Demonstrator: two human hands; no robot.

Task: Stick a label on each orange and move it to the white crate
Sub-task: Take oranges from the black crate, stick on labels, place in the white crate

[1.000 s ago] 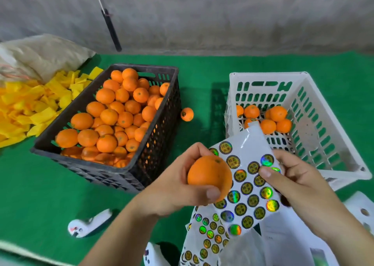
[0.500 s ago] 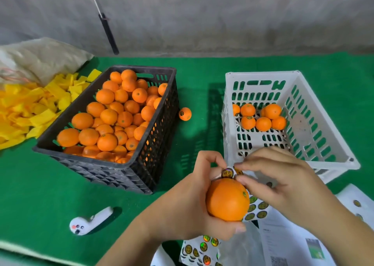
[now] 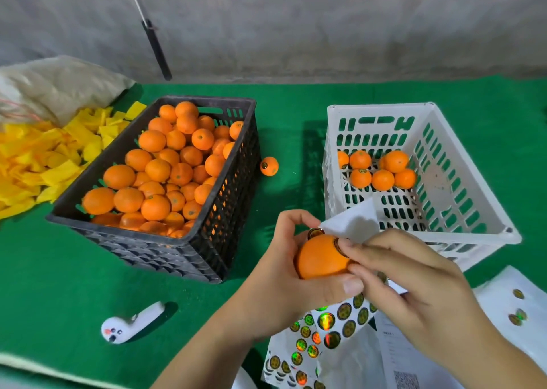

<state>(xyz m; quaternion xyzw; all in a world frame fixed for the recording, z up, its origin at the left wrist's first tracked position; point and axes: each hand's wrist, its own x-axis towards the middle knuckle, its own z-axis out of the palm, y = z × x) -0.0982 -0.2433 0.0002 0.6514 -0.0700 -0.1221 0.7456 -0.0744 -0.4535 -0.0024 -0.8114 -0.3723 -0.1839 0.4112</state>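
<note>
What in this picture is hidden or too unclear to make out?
- Label on the held orange: right hand fingertips cover it; stuck or not, unclear.
- Black crate: lower oranges buried under the top layer.
- Sticker sheet: print too small; bottom edge cuts it off.
- Left hand: palm side hidden behind the orange.

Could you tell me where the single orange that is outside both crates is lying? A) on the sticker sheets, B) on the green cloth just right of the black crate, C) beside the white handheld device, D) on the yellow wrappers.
B: the lone orange sits on the green cloth beside the black crate's right wall.
</note>
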